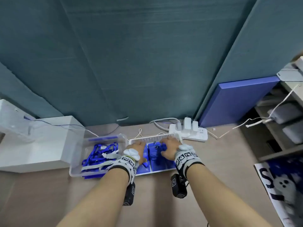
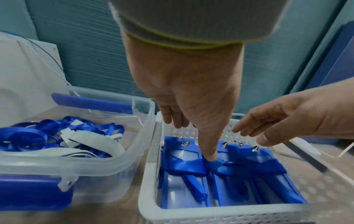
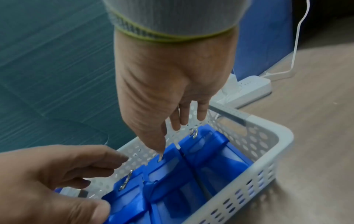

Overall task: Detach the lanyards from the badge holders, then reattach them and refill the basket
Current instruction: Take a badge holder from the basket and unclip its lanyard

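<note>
A white perforated basket (image 1: 154, 137) (image 2: 210, 215) (image 3: 277, 136) on the wooden table holds several blue badge holders (image 1: 154, 155) (image 2: 239, 189) (image 3: 210, 159) standing in rows, with blue ribbon wrapped round them and metal clips at their tops. Both hands reach into it. My left hand (image 1: 136, 146) (image 2: 195, 136) presses its thumb down on the ribbon between two stacks, the fingers straight behind. My right hand (image 1: 168, 145) (image 3: 164, 136) touches the top edge of a holder with its thumb, its fingers hanging straight near the far basket wall.
Left of the basket stands a clear plastic bin (image 1: 77, 161) (image 2: 95, 166) with loose blue lanyards (image 1: 98, 153) (image 2: 38, 136). A white power strip (image 1: 188, 133) (image 3: 249, 91) with cables lies behind. A white box (image 1: 41, 141) is at the left, shelving (image 1: 287, 120) at the right.
</note>
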